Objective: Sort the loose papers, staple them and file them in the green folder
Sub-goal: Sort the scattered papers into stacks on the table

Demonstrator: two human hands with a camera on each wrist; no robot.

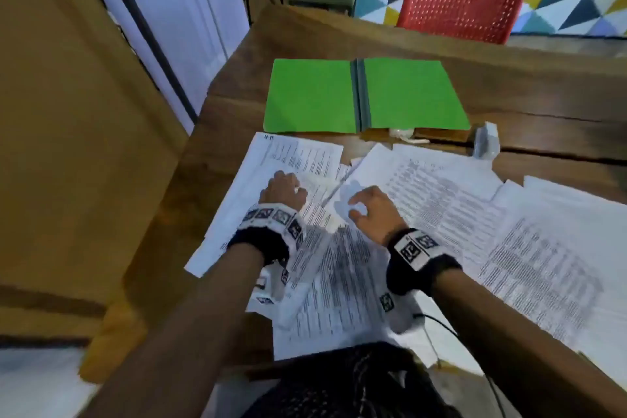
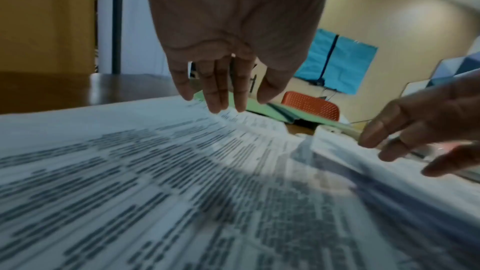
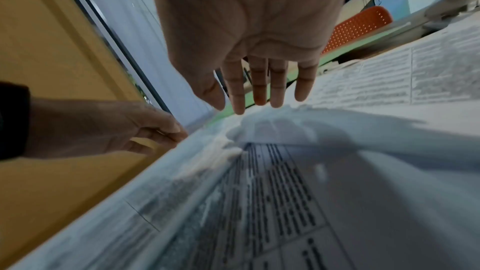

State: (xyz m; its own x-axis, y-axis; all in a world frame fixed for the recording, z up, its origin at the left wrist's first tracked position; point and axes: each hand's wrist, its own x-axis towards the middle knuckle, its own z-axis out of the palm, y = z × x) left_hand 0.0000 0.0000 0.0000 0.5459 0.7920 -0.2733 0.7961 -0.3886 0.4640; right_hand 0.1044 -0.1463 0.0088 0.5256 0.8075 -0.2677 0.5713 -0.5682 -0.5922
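The green folder lies open and flat at the far side of the wooden table. Loose printed papers are spread in overlapping sheets across the near half. My left hand is over the left sheets, its straight fingers pointing down with the tips touching a printed page. My right hand hovers just to its right, fingers straight and loose above a slightly raised white sheet. Neither hand holds anything.
A small pale object, maybe the stapler, stands right of the folder's near edge, and another small white thing lies against that edge. A red chair is behind the table. The table's left edge is close to my left hand.
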